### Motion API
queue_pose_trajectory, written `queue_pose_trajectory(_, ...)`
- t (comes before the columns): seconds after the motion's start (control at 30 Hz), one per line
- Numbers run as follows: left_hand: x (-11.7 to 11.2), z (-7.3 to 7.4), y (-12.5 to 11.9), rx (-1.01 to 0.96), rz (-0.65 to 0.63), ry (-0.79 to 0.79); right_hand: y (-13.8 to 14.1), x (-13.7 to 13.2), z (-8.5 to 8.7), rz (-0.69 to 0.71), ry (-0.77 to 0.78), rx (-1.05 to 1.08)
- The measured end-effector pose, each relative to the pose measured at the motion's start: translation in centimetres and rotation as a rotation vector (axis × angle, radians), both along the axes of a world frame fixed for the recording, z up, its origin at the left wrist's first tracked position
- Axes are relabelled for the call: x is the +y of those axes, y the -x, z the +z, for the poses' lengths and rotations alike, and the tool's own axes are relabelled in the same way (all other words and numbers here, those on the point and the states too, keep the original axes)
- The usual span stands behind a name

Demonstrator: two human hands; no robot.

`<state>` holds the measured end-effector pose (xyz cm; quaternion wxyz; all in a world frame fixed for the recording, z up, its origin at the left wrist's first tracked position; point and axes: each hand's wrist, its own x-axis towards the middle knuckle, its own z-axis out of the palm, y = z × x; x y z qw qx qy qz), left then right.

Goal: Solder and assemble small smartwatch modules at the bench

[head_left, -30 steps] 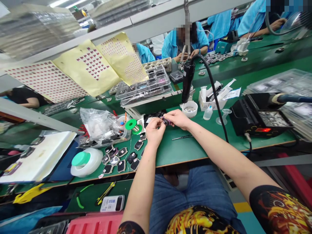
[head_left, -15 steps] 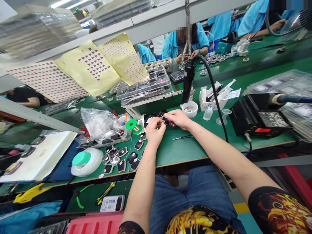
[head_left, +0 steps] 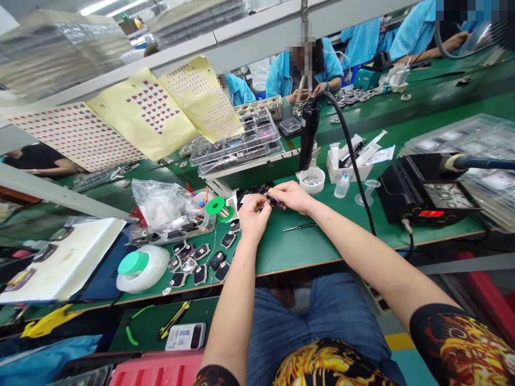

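A small dark smartwatch case [head_left: 273,200] with a purple edge is held up just above the green bench. My right hand [head_left: 293,196] grips it from the right, fingers wrapped round its side. From the left, my left hand [head_left: 256,212] pinches at its near end; the fingertips hide much of that spot. Behind the hands lies a group of dark parts [head_left: 253,191], partly covered. Tweezers [head_left: 300,227] rest on the bench to the right of my left forearm. Several watch cases [head_left: 200,274] with black faces and small white labels lie left of my left arm.
A green solder spool [head_left: 220,209] stands left of my hands. Beyond them are a hanging black electric screwdriver [head_left: 309,134], a white dish [head_left: 313,180] of small parts and a dropper bottle [head_left: 341,186]. A black soldering station [head_left: 422,193] sits right. Co-workers in blue sit opposite.
The whole view has shifted slightly. Both hands stay at the smartwatch case, with only small finger movement.
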<state>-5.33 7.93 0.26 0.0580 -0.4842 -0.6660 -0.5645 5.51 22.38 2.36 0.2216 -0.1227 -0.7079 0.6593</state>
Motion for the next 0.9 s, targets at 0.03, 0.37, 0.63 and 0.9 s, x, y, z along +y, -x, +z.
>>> queue_pose_trajectory(0.03,0.0,-0.01,0.06,0.008,0.001,0.003,-0.06,-0.04,0.06,0.005,-0.004,0.002)
queue_pose_trajectory(0.37,0.17,0.2,-0.24,0.1,0.063,-0.005,0.24,-0.17,-0.28,-0.007,0.039,0.014)
queue_pose_trajectory(0.63,0.08,0.24,-0.29,0.069,0.073,-0.029,0.36,-0.11,-0.28,0.038,0.143,-0.012)
queue_pose_trajectory(0.9,0.1,0.29,-0.38,0.04,0.061,-0.03,0.28,0.04,-0.24,0.047,0.158,0.002)
